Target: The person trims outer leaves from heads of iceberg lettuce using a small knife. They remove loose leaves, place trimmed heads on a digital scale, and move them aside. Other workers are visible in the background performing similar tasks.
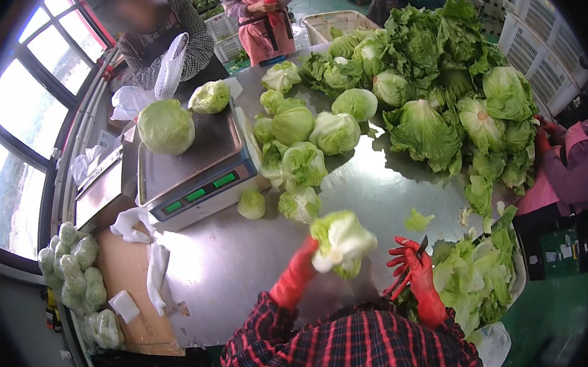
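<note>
My left hand (300,267), in a red glove, holds a trimmed head of lettuce (343,244) above the steel table, its cut stem facing me. To the right, my right hand (414,272), also red-gloved, has a small dark-bladed knife (423,244) held against the palm, its fingers partly spread. Close to that hand lies a heap of loose lettuce leaves (479,278) in a container at the table's edge. A single torn leaf (418,220) rests on the metal. Beyond my left hand stand several trimmed lettuce heads (299,205).
A digital scale (190,162) bearing two heads stands at the left. Untrimmed lettuces (423,128) are piled at the back right. Net-wrapped heads (75,270) and cardboard (133,297) lie at the left edge. Co-workers stand behind the table and at the right.
</note>
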### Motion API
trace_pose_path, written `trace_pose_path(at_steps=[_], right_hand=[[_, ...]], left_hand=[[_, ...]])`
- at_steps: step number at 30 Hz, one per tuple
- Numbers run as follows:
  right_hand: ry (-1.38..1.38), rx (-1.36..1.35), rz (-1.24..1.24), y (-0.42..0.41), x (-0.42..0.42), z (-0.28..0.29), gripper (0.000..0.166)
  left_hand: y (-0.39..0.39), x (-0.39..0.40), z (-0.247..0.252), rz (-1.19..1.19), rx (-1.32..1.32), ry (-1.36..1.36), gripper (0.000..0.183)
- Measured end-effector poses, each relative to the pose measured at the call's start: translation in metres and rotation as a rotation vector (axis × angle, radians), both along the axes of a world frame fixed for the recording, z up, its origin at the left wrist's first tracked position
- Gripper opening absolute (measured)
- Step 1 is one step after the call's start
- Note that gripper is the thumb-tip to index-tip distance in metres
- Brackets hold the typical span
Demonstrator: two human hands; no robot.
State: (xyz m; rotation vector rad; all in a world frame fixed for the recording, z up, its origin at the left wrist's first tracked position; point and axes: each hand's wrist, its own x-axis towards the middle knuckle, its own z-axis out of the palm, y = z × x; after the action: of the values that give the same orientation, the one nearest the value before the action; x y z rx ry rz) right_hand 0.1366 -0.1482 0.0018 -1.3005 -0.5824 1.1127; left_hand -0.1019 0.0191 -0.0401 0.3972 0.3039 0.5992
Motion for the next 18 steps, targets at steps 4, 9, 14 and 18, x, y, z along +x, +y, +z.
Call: trace_pose_path(at_steps=[4,9,14,18], right_hand=[[-0.026,-0.071,-0.081,-0.005,0.01,-0.025,0.042],[-0.013,-0.136,-0.041,-0.009,0.008,-0.037,0.036],[0.024,-0.213,-0.02,0.001,0.012,-0.03,0.036],[-0.006,-0.244,0.068,0.015,0.044,-0.038,0.04]], left_hand=[[0.117,0.02,0.081,0.311,0.444,0.107,0.08],[0.251,0.039,0.1,0.665,0.691,0.361,0.059],[0.303,0.05,0.037,0.914,0.43,0.628,0.056],[0.317,0.028,0.022,0.868,0.562,1.047,0.068]])
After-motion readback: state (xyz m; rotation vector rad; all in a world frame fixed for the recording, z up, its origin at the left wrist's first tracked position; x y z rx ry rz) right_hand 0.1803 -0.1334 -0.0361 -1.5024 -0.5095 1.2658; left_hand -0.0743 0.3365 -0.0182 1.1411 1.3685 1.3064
